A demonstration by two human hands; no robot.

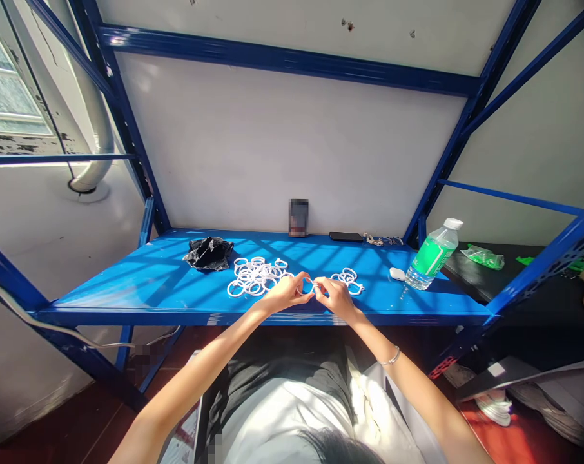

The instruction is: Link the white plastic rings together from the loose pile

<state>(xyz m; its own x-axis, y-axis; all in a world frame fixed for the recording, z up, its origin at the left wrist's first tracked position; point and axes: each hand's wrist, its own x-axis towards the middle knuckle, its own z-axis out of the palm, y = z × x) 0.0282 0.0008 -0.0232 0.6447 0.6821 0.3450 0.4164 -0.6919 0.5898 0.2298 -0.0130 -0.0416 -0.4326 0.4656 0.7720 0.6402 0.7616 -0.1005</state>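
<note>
The blue shelf (176,301) I'm facing spreads beneath both hands; a ring pile (256,278) sits just outside the left hand (288,291). That hand and the right hand (335,298) each pinch one white ring (314,285) between them. Light, even fingertip pressure should suit it. It spans sideways, hand to hand; I can't make out any long axis.

A thin silvery bracelet (392,356) circles the right forearm (415,386); the left forearm (209,354) is bare, the top (296,403) whitish, the lap clothing (287,372) dark grey, with loose hair (343,446) strands
</note>
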